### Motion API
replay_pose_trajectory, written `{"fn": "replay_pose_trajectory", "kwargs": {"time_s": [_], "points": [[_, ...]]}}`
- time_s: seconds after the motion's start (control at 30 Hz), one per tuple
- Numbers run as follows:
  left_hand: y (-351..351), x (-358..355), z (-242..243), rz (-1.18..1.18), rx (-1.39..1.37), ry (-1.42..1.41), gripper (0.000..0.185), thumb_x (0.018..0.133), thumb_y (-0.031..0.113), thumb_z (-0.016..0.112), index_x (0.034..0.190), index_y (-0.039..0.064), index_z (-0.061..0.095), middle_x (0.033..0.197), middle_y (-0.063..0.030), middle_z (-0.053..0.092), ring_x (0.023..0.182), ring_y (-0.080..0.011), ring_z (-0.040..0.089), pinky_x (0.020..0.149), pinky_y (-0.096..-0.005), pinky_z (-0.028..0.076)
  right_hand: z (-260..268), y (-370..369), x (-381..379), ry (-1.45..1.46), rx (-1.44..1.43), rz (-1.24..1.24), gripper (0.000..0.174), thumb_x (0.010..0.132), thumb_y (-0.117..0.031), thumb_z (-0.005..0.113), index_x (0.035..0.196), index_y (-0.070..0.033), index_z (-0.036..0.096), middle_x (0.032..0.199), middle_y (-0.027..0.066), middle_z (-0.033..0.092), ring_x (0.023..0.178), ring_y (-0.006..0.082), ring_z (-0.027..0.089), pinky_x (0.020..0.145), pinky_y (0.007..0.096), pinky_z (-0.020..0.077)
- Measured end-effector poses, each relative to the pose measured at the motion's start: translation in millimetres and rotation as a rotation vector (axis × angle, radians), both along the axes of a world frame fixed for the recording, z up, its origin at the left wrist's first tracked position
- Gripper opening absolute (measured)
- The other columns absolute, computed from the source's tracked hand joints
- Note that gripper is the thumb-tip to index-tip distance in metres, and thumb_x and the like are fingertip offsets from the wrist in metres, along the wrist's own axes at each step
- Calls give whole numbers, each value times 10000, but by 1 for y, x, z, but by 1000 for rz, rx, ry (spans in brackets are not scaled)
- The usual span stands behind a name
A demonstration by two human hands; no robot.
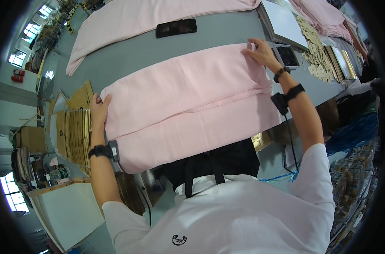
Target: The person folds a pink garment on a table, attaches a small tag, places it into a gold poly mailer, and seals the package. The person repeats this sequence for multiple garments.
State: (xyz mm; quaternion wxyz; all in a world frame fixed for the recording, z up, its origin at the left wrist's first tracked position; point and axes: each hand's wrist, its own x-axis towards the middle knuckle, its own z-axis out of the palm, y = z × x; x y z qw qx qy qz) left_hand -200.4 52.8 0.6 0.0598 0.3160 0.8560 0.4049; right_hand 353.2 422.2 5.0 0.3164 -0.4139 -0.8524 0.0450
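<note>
A pale pink folded cloth piece [186,85] lies across the grey table, its near edge at the table's front by my body. My left hand [100,108] is at its left end, thumb on the cloth and fingers curled at the edge. At the far right corner, my right hand [257,52] has thumb and fingers apart around a bit of the fabric; whether it pinches the cloth is unclear. Beyond the cloth, a black smartphone [176,28] lies on the table, touching or close to a second pink cloth [129,19].
Brown paper envelopes or bags [75,136] stand stacked at left, near a plastic bottle [59,173]. At right are a small box of dark bits [287,56], a white board or stack of sheets [284,23], beige tags [317,54] and more pink cloth [325,19]. Cables hang from both wrist devices.
</note>
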Motion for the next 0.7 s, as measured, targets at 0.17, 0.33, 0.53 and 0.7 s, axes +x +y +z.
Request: {"fn": "replay_pose_trajectory", "kwargs": {"time_s": [0.17, 0.33, 0.53, 0.7], "points": [[44, -2, 34, -124, -91, 49, 547, 978, 363, 749, 1310, -58, 643, 1233, -179, 696, 1097, -244, 650, 994, -370, 488, 21, 40, -32, 90, -343, -172, 480, 882, -424, 810, 1154, -35, 734, 1008, 167, 753, 916, 294, 719, 848, 386, 557], [40, 14, 89, -119, 405, 15, 420, 1024, 290, 711, 1310, -6, 623, 1225, -109, 666, 1101, -163, 627, 956, -307, 495, 92, 18, -29, 541, -84, 23, 328, 972, -306, 759, 1110, -12, 720, 1017, 85, 762, 924, 162, 698, 814, 301, 544], [-86, 61, 65, -204, 536, -38, 318, 1018, 168, 708, 1265, -13, 623, 1255, -75, 628, 1134, -165, 604, 1000, -301, 482, 90, -121, 55, 414, -202, 120, 152, 1041, -55, 643, 1177, -12, 697, 1059, 50, 721, 945, 119, 673, 809, 259, 524], [-166, 103, 25, -448, 82, 31, 464, 987, 287, 738, 1335, -10, 658, 1320, -132, 645, 1230, -251, 587, 1094, -425, 440, 63, -175, 105, -272, -86, 340, 136, 941, -88, 746, 1071, -48, 754, 1095, 106, 735, 1087, 293, 671, 884, 369, 526]]}}
